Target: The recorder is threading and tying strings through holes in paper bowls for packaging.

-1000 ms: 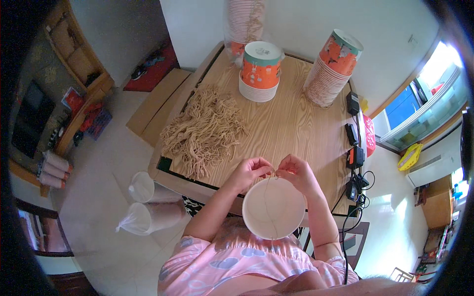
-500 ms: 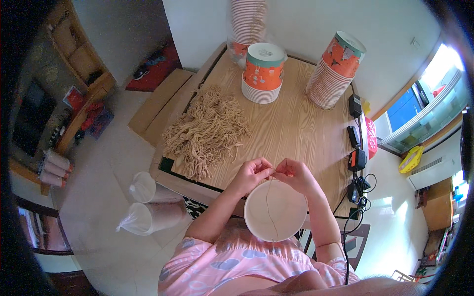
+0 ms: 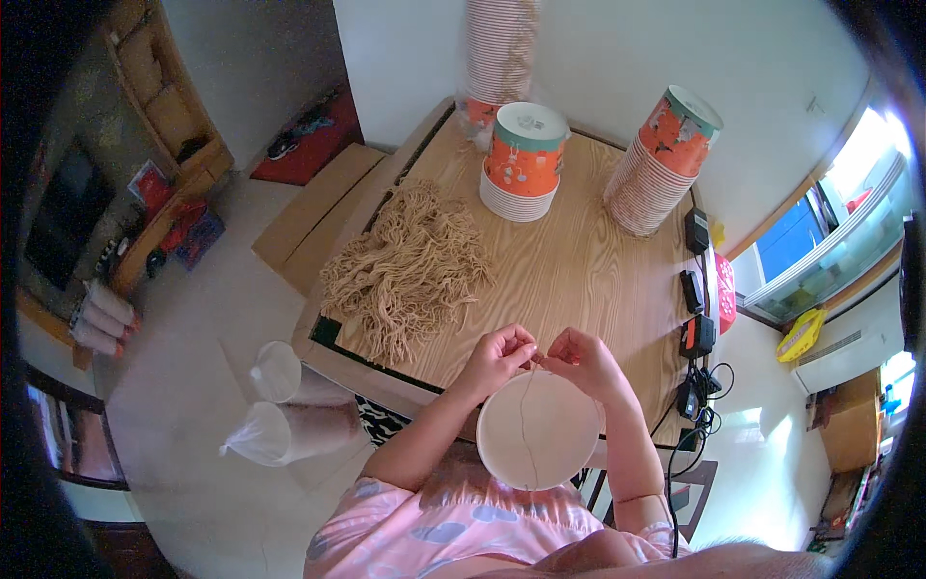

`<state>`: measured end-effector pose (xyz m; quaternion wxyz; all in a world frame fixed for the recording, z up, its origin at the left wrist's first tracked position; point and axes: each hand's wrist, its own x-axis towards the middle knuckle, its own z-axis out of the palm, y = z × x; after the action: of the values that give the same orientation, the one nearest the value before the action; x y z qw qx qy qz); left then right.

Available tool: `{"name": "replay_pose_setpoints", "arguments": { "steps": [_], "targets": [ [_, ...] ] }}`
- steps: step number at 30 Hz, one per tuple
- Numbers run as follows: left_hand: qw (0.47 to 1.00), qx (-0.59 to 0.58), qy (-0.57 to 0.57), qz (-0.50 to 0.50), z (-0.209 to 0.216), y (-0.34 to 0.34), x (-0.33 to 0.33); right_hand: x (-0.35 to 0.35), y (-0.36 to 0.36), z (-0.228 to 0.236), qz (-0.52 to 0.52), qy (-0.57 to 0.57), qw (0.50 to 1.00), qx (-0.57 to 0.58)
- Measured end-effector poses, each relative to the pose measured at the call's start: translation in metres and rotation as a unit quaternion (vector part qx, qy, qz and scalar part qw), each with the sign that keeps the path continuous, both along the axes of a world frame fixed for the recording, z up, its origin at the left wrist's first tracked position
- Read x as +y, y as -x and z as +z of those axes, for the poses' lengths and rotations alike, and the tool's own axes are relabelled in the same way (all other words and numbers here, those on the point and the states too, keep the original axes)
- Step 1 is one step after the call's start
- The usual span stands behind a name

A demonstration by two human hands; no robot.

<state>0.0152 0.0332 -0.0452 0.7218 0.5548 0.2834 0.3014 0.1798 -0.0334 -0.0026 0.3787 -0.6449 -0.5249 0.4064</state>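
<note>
A paper bucket (image 3: 564, 434) rests in front of my body at the table's near edge, its white round inside facing up. A thin beige string (image 3: 527, 425) runs across it from the near rim to the far rim. At the far rim my left hand (image 3: 502, 362) is closed in a pinch on the string's end. Close beside it, my right hand (image 3: 586, 365) pinches at the same place with thumb and forefinger. The fingertips partly hide the string there, and any knot is too small to tell.
A heap of beige strings (image 3: 410, 275) lies on the left of the wooden table (image 3: 540, 280). Orange-and-green buckets (image 3: 526, 159) stand upside down behind, with a tall stack (image 3: 651, 183) at right. Black power adapters (image 3: 696, 338) and cables line the right edge. Bagged stacks (image 3: 304, 434) lie on the floor.
The whole view has shifted slightly, so things sit a little lower. My fingertips have moved a little at the far rim, still pinching the string.
</note>
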Motion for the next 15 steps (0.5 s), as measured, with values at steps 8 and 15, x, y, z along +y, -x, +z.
{"name": "replay_pose_setpoints", "arguments": {
  "steps": [8,15],
  "targets": [
    [1.0,-0.017,0.026,0.002,0.003,0.0,-0.001,0.002,-0.004,-0.003,0.03,0.028,0.999,-0.001],
    [0.999,-0.028,0.04,0.002,-0.003,0.0,-0.002,0.004,0.002,-0.005,0.018,0.033,0.996,0.082]
  ]
}}
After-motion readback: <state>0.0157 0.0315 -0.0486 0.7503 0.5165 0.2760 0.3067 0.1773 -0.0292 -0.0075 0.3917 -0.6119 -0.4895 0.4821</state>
